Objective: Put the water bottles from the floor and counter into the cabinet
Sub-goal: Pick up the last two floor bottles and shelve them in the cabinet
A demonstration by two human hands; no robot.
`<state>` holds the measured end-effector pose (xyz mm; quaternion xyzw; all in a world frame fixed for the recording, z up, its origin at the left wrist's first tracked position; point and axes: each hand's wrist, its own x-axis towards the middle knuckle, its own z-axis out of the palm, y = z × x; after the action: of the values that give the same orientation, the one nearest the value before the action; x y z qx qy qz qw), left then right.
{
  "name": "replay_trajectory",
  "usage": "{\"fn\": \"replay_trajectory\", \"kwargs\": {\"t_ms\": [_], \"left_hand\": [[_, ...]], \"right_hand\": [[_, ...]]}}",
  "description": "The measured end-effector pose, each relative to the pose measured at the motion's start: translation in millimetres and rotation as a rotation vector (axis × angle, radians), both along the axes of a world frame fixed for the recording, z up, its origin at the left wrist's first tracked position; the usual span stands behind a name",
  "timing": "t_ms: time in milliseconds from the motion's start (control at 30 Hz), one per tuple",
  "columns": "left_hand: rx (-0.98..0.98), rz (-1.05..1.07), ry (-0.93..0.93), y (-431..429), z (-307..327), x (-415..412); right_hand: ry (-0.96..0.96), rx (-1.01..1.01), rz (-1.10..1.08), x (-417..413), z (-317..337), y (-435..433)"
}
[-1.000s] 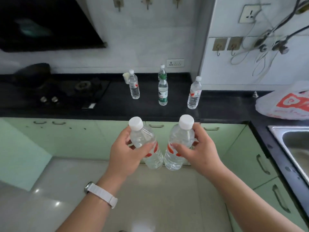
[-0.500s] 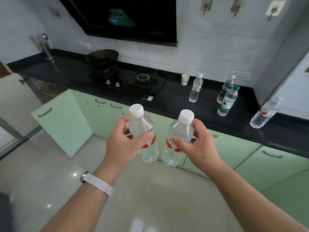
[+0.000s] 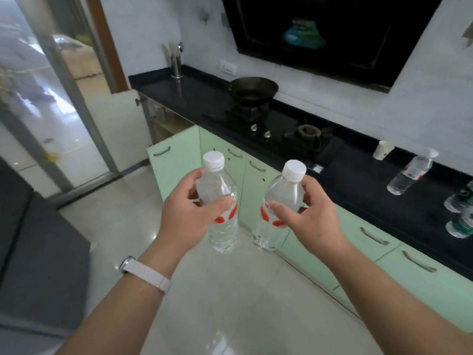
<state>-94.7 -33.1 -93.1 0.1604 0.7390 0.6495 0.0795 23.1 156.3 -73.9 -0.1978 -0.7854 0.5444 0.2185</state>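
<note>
- Black counter [image 3: 358, 190] along wall, w/ spare bottle [image 3: 409, 175] standing on it, far right.
- Green cabinet door [image 3: 174, 160] open below its left end.
- Left hand [image 3: 184, 219] clamped on left bottle [image 3: 222, 231], right hand [image 3: 312, 221] on right bottle [image 3: 266, 234]; both upright & apart, over floor.

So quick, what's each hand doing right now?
Left hand: holding an upright clear water bottle, fingers curled round it.
Right hand: holding a second water bottle the same way.
</note>
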Motion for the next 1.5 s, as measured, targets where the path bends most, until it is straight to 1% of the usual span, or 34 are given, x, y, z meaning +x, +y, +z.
{"fn": "replay_trajectory", "kwargs": {"t_ms": [133,267,367,467,567,700,900,1133,1300,1500], "left_hand": [[-0.024,0.104,0.0,-16,-3,-25],[-0.049,0.243,-0.044,-16,-10,-54],[-0.079,0.342,-0.052,-4,-13,-80],[-0.134,0.399,-0.044,16,-12,-110],[-0.175,0.442,-0.033,38,-9,-138],[-0.173,0.525,-0.061,60,-9,-164],[-0.199,0.567,-0.077,78,-11,-194],[-0.238,0.603,-0.086,62,-17,-233],[-0.226,0.595,-0.091,39,-21,-269],[-0.217,0.564,-0.086,-29,-29,-346]], "right_hand": [[-0.017,-0.003,0.106,-45,-12,1],[-0.023,-0.04,0.203,-102,-28,11],[-0.033,-0.08,0.292,-150,-40,24],[-0.043,-0.116,0.363,-199,-45,44],[-0.046,-0.088,0.427,-244,-46,67],[-0.05,-0.079,0.469,-291,-47,90],[-0.071,-0.039,0.518,-334,-52,104],[-0.103,0.017,0.567,-378,-60,91],[-0.116,0.055,0.555,-416,-62,68],[-0.135,0.105,0.514,-485,-61,2]]}}
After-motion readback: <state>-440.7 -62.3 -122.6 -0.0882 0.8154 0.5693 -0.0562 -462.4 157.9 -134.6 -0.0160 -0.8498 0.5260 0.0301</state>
